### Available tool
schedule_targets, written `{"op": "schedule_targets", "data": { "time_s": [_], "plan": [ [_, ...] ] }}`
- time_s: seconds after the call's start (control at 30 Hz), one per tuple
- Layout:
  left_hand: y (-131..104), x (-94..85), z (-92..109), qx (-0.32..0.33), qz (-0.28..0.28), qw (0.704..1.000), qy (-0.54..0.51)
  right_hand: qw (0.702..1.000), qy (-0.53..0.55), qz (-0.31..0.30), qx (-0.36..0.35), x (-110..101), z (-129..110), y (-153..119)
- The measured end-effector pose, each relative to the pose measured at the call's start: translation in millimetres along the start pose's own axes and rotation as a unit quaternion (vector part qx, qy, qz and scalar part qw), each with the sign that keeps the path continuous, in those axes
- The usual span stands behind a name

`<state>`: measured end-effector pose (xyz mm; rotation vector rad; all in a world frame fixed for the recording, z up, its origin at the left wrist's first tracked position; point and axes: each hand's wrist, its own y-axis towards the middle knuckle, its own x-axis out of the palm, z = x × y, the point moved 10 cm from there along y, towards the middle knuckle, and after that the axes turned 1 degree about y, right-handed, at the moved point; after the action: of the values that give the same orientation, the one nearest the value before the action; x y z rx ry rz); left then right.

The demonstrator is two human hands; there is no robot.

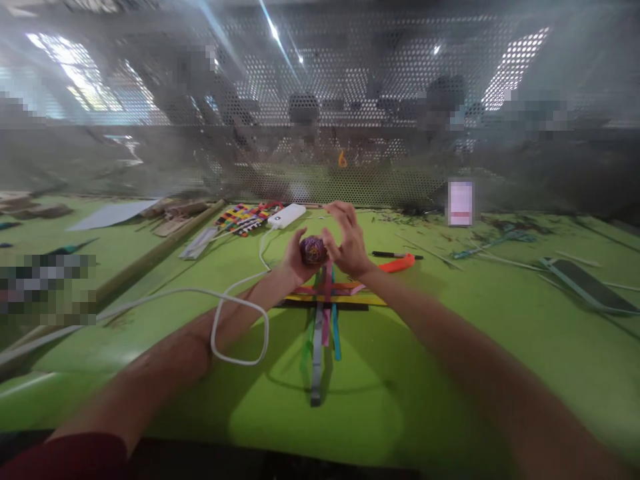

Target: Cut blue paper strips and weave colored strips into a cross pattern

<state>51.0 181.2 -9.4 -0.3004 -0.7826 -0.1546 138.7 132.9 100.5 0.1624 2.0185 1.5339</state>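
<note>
A small round purple ball (313, 250) with thin yellowish lines rests in my left hand (295, 261), whose fingers curl around its left side and underside. Close on the ball's right is my right hand (351, 243), with its upper fingers raised and spread. Its thumb side comes near the ball; whether they touch I cannot tell. Below both hands, coloured strips cross one another on the green table (200, 400). Among them are a long grey strip (317, 360), a blue strip (337, 333), a yellow strip (373, 300) and a black strip (350, 307).
A white power bank (287, 216) with a white cable (240, 360) lies by a multicoloured woven piece (243, 219). To the right are a black pen (395, 255), an orange item (400, 264) and a dark phone-like slab (590, 285). A perforated screen (380, 163) stands behind.
</note>
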Motion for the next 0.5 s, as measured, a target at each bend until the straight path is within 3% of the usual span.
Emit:
{"op": "schedule_targets", "data": {
  "time_s": [0.1, 0.23, 0.37, 0.5],
  "plan": [
    [-1.9, -2.0, -3.9, -0.013, 0.023, 0.999, -0.025, 0.999, 0.013, -0.040, -0.007, 9.4, -1.0, 3.3],
    [-13.7, 17.8, -4.8, -0.013, -0.010, 0.999, -0.040, 0.988, -0.033, -0.148, -0.026, 48.1, -12.9, -11.2],
    [-21.1, 35.0, -4.5, -0.015, -0.055, 0.998, -0.035, 0.989, -0.078, -0.120, -0.032, 51.5, -21.7, -14.3],
    [-20.6, 26.9, 2.5, 0.000, -0.031, 0.999, -0.018, 0.982, -0.111, -0.125, -0.083, 45.3, -25.4, -11.9]
  ]
}}
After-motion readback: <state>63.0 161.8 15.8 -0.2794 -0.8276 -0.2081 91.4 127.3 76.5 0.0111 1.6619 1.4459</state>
